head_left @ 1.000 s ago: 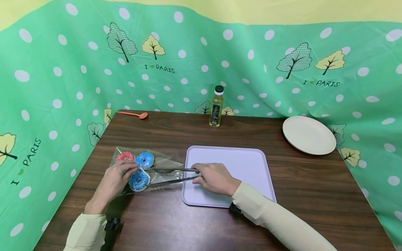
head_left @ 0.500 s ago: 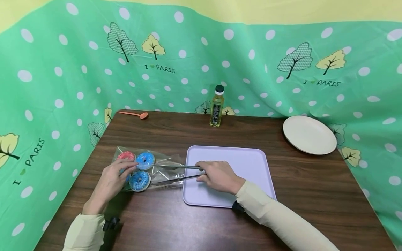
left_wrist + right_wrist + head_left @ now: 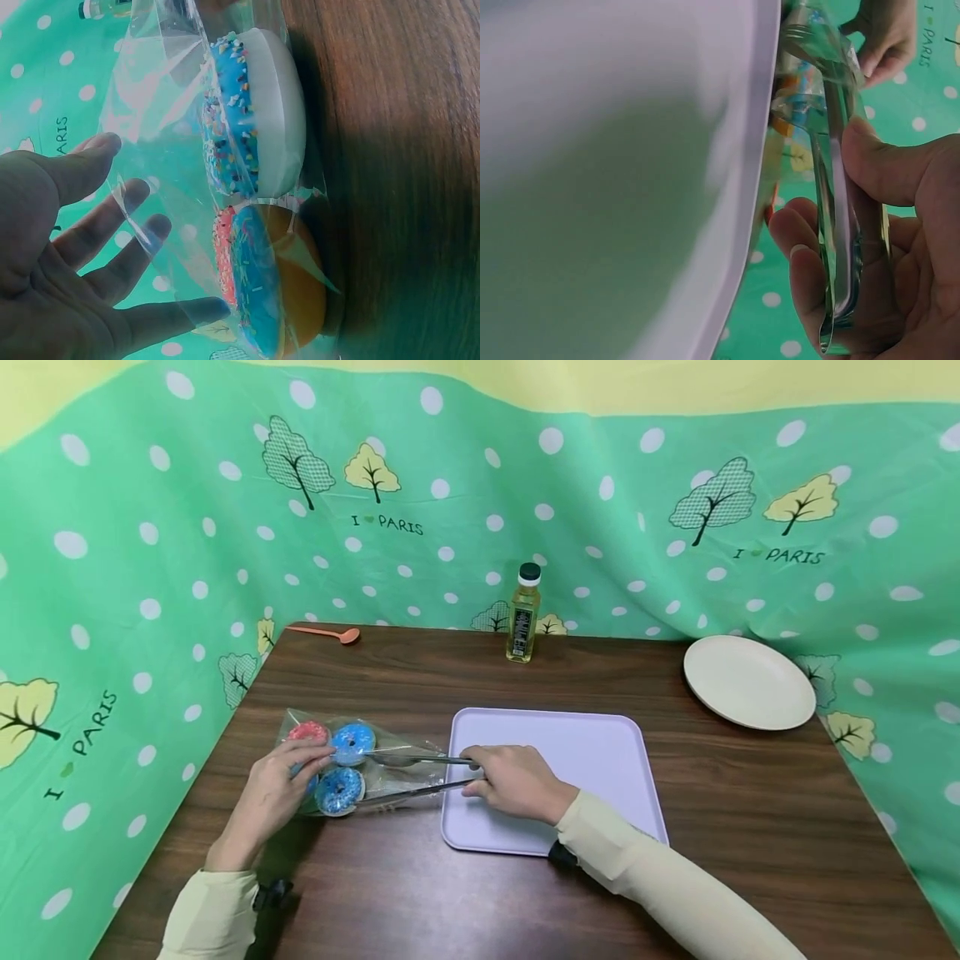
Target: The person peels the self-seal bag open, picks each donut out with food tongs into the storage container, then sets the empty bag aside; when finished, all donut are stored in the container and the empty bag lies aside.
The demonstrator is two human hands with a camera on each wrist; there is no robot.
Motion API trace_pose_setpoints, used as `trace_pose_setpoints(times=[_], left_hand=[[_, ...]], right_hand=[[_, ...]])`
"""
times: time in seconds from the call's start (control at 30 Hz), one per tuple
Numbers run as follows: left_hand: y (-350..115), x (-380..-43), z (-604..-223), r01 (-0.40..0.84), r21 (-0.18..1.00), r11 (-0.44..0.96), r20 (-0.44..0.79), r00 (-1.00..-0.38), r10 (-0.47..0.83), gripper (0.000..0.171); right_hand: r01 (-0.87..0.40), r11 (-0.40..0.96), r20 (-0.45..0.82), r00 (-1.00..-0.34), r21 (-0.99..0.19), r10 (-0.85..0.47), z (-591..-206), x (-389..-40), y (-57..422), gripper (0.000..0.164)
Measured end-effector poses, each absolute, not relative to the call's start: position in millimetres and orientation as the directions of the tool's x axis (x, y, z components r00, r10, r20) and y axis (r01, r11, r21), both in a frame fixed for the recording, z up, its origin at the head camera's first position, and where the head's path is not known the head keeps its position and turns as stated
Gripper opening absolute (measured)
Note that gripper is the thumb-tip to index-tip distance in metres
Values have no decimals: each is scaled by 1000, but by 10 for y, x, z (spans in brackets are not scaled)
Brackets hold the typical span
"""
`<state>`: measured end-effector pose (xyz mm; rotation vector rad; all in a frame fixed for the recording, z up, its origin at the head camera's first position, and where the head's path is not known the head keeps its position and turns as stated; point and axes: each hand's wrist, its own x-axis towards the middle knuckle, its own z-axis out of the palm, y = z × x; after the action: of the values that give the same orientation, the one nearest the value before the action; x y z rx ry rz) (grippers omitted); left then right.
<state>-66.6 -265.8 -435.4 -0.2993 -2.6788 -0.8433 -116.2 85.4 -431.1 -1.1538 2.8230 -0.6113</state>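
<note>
My left hand pinches the clear bag of doughnuts, left of the lilac tray; my right hand grips metal tongs, best closed gently without snagging plastic.

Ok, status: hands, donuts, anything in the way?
Left hand touching bag. Right hand gripping tongs, tips inside bag. Donuts all bagged. Left hand partly hides one blue donut from head camera.

- Tongs: polished, smooth metal
- Bag: clear, glossy, crinkled plastic
- Doughnuts: sprinkle-roughened tops, smooth sides
- Tray: smooth, plastic-looking, low sheen
- Tabletop: wood-grained, softly shiny
- Backdrop: matt, rippled, printed cloth
</note>
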Motion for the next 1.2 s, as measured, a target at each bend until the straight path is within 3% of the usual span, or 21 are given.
trace_pose_setpoints(times=[0.27, 0.57, 0.9, 1.2], left_hand=[[-2677, -648, -4336, 264, 536, 802, 335, -938, 85, 15], [-2673, -645, -4357, 274, 534, 800, 349, -933, 86, 15], [-2656, -676, -4316, 277, 551, 788, 349, -933, 84, 16], [-2670, -638, -4307, 275, 560, 781, 358, -931, 71, 16]], right_hand=[[-643, 672, 107, -747, -368, -656, -4274, -1093, 1048, 39], [-680, 637, 124, -713, -363, -690, -4293, -1106, 891, 39], [-601, 715, 111, -787, -356, -607, -4185, -954, 1216, 39], [-577, 741, 117, -809, -342, -576, -4101, -893, 1368, 40]])
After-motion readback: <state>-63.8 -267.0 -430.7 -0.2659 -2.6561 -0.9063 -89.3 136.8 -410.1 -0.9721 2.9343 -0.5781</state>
